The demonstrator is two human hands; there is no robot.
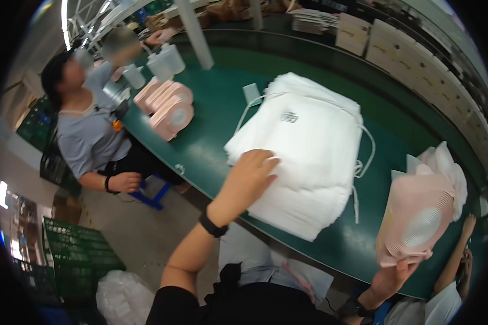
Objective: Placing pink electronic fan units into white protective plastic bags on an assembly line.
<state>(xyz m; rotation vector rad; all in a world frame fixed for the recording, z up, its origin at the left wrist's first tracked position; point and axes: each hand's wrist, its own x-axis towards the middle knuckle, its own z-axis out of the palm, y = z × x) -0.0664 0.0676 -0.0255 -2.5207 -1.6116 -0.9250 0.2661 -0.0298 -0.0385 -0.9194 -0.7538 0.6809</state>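
Note:
A thick stack of white drawstring bags (314, 146) lies on the green table, its white cords trailing at the sides. My left hand (249, 179) rests at the near left part of the stack, fingers stretched out and slightly apart over the top bag. To the right, my right hand (393, 279) grips the lower end of a pink appliance (417, 216) with a pale round ribbed face. The appliance is tilted, and its underside is partly hidden. Behind it are translucent white bags (444, 173), touching or close to it.
Several pink appliances (171, 111) and translucent bottles (165, 60) stand on the table (211, 141) at far left, near a seated co-worker (95, 124). Another person's arm (461, 249) is at far right. Boxes (396, 57) line the back; green crates (78, 254) stand lower left.

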